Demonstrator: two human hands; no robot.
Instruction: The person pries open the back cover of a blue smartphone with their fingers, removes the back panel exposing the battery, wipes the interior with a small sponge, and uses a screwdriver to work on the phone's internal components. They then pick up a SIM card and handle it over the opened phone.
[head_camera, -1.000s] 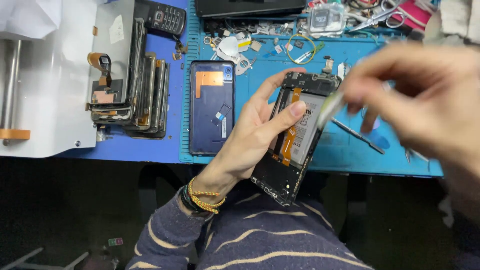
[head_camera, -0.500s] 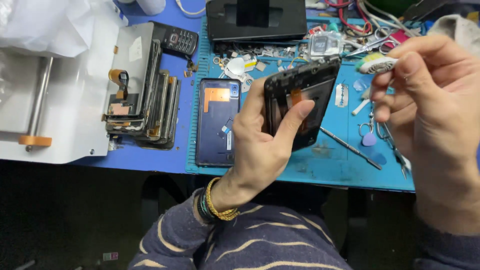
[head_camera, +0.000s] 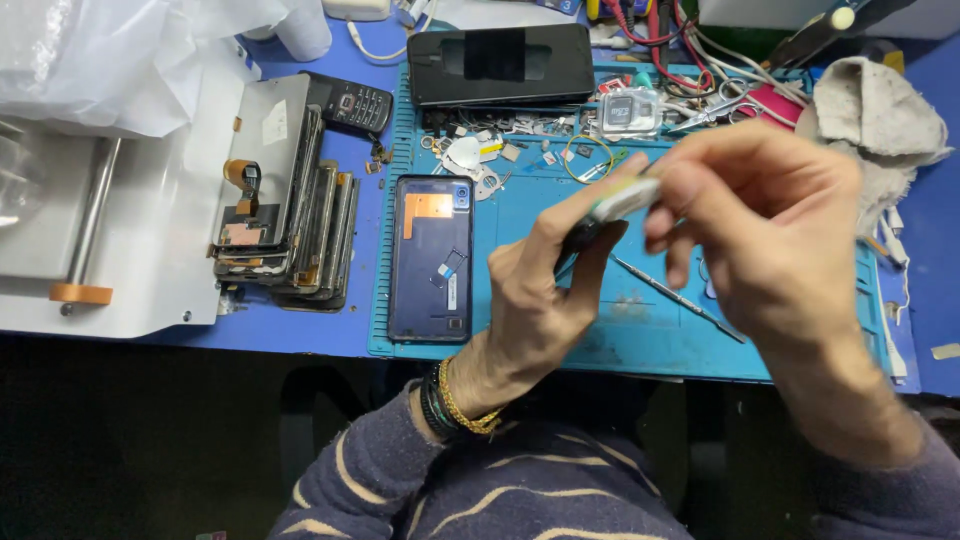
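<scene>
Your left hand (head_camera: 535, 300) is curled shut around a dark phone frame (head_camera: 578, 238), held on edge above the blue work mat (head_camera: 620, 330), so only a thin sliver shows between your thumb and fingers. Your right hand (head_camera: 760, 230) is closed in a pinch on a small white and green part (head_camera: 625, 198), which touches the top of the frame. Below your hands, a thin metal tool (head_camera: 680, 298) lies on the mat. To the left, a phone back cover (head_camera: 432, 258) rests inside up on the mat. Further left on the table (head_camera: 300, 330), a stack of phone screens (head_camera: 290, 220) leans against a white machine (head_camera: 120, 250).
</scene>
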